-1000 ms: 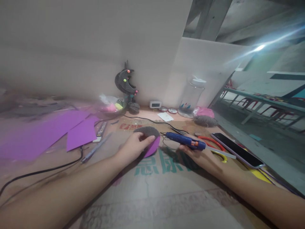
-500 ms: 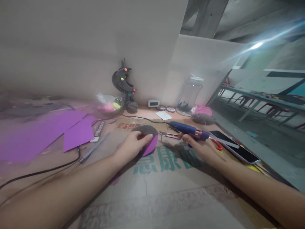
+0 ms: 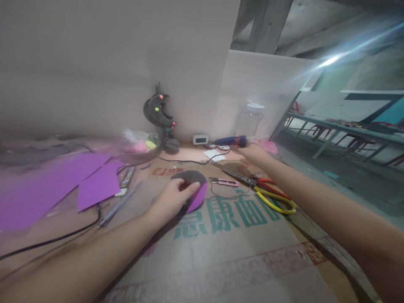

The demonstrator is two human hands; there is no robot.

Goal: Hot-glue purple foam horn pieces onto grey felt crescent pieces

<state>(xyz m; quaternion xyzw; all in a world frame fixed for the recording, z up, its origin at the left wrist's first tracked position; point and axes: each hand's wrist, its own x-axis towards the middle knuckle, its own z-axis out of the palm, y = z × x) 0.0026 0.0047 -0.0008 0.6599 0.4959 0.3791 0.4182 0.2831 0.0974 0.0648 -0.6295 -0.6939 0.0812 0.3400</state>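
Observation:
My left hand (image 3: pixel 172 198) pinches a rounded piece, grey and fuzzy on top (image 3: pixel 193 176) with a purple sheet (image 3: pixel 198 198) showing under its right side, held low over the cardboard. At the back of the table, my right hand (image 3: pixel 249 150) is wrapped round a blue hot glue gun (image 3: pixel 227 141). Its body lies level in front of the clear bottle (image 3: pixel 252 120), and my hand hides its handle. Pink thread snips (image 3: pixel 225 182) lie right of the grey piece. Beside them are pliers (image 3: pixel 241 177) with red and yellow handles, below my right forearm.
Purple sheets (image 3: pixel 97 183) lie at left, near a pen (image 3: pixel 115 209) and a black cord (image 3: pixel 63 235). A bowl (image 3: pixel 139 153), a dark crescent ornament (image 3: pixel 154 111) with coloured beads and a small white clock (image 3: pixel 200 139) stand along the wall. Printed cardboard (image 3: pixel 221 261) covers the front.
My right hand has carried the glue gun back and slightly left, toward the bottle, uncovering the pliers. My left hand keeps its hold on the grey and purple piece.

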